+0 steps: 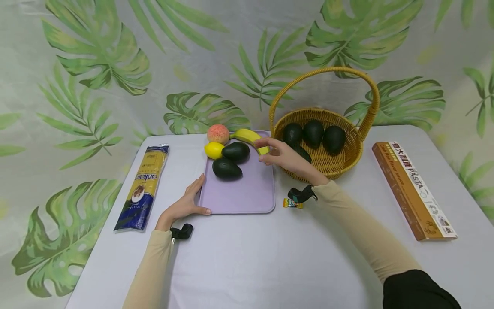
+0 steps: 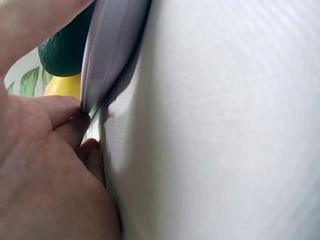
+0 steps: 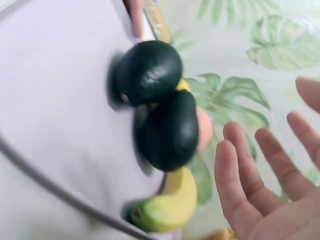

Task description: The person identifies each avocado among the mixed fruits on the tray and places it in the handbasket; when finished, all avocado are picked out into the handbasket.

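A lilac tray [image 1: 241, 197] carries two dark green avocados [image 1: 236, 152], a lemon [image 1: 214, 150], a peach [image 1: 218, 134] and a banana [image 1: 247, 136]. My left hand [image 1: 184, 202] rests at the tray's near left corner, fingers along the left side and thumb by the front edge. In the left wrist view, its fingertips [image 2: 70, 107] touch the tray's rim. Over the tray's right side, near the banana, hovers my right hand [image 1: 287, 156], holding nothing. The right wrist view shows its fingers [image 3: 280, 165] spread and apart from the fruit.
Right of the tray stands a yellow wicker basket [image 1: 349, 165] with a tall handle and several avocados [image 1: 334, 140] inside. A pasta bag [image 1: 144, 189] lies at the left, a pasta box [image 1: 414, 191] at the right. A small yellow wrapped packet [image 1: 292, 203] sits below my right wrist.
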`<state>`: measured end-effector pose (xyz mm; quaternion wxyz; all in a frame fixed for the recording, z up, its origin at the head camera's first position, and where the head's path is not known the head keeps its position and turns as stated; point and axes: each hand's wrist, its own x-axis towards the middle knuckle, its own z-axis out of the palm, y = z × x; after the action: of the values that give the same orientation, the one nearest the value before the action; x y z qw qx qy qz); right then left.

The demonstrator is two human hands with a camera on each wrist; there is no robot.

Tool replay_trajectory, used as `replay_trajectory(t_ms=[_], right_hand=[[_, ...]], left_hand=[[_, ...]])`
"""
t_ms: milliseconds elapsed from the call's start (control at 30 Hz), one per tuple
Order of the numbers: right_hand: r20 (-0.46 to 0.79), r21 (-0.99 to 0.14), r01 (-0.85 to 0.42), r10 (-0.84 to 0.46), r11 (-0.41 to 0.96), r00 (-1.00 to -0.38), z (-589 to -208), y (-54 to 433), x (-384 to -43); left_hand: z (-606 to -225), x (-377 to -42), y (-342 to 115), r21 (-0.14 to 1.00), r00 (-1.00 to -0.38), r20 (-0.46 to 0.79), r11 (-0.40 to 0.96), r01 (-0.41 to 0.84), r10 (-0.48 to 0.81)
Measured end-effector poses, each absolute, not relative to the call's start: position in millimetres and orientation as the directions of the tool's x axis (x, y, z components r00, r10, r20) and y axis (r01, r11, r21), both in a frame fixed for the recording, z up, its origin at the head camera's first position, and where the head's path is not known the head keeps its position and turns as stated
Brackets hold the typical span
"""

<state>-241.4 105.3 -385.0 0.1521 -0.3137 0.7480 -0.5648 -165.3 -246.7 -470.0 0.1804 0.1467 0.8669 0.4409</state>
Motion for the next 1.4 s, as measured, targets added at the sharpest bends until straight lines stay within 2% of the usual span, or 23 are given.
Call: replay_trajectory(t_ms=[233, 367, 500, 667, 800, 967, 1067, 1200, 1400], right_hand=[[0.120, -0.912, -0.382, -0.797, 0.147, -0.592, -401.2, 65.7, -256.5], [0.092, -0.886, -0.425, -0.829, 0.184, -0.551, -403.2, 47.0, -264.1], [0.013, -0.828, -0.481, -0.847, 0.288, -0.531, -400.5, 30.4, -270.3], [-0.110, -0.713, -0.553, -0.848, 0.430, -0.518, -399.3, 12.3, -274.8], [-0.159, -0.637, -0.603, -0.847, 0.480, -0.507, -402.2, 0.1, -275.7], [-0.155, -0.535, -0.649, -0.818, 0.540, -0.553, -409.7, -8.9, -272.9], [-0.121, -0.511, -0.664, -0.810, 0.546, -0.574, -411.7, -7.7, -269.2], [-0.051, -0.565, -0.660, -0.820, 0.495, -0.571, -412.2, 1.8, -263.7], [0.029, -0.743, -0.547, -0.799, 0.385, -0.601, -402.6, 33.4, -255.0]], left_hand=[[-472.0, -165.0, -246.8, 0.822, -0.894, -0.159, 0.557, 0.115, 0.419], [-472.2, -165.6, -246.5, 0.815, -0.894, -0.184, 0.571, 0.093, 0.408], [-471.5, -166.1, -246.8, 0.803, -0.895, -0.210, 0.592, 0.072, 0.394], [-468.8, -165.7, -245.9, 0.804, -0.894, -0.215, 0.591, 0.066, 0.392], [-466.8, -164.8, -244.6, 0.808, -0.891, -0.218, 0.586, 0.064, 0.399], [-468.2, -165.4, -245.0, 0.814, -0.890, -0.207, 0.576, 0.074, 0.407], [-468.8, -165.6, -244.9, 0.815, -0.891, -0.205, 0.575, 0.075, 0.406], [-468.5, -165.4, -244.4, 0.807, -0.891, -0.216, 0.586, 0.067, 0.400], [-468.7, -165.6, -245.0, 0.805, -0.894, -0.211, 0.589, 0.071, 0.395]])
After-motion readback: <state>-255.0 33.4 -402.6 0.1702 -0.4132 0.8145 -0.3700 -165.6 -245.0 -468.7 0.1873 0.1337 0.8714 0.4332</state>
